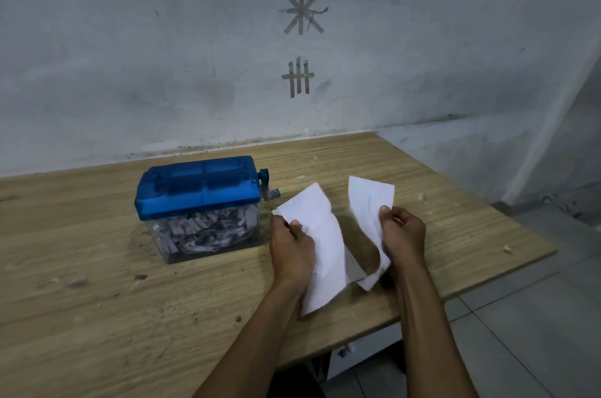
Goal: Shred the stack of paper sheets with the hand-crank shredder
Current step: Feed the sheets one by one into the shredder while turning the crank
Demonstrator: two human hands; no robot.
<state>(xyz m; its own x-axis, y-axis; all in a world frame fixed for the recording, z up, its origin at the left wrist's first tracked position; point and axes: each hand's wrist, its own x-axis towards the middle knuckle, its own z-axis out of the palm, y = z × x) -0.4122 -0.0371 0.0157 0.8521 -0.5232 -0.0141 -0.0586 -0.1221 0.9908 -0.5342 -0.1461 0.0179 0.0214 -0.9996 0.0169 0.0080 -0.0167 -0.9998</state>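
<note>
A white paper sheet is torn down its middle into two strips still joined near the bottom. My left hand (292, 248) grips the left strip (320, 235) and my right hand (401, 235) pinches the right strip (369, 202), both held just above the table. Left of my hands stands the hand-crank shredder (198, 189), with a blue lid and a clear bin full of paper shreds (201, 228). Its crank (268, 186) sticks out on the right side, close to the left strip. No stack of sheets is visible.
The wooden table (130, 300) carries small paper scraps and specks. Its right edge drops to a tiled floor (536, 316). A grey wall (162, 56) with tape marks stands right behind the table.
</note>
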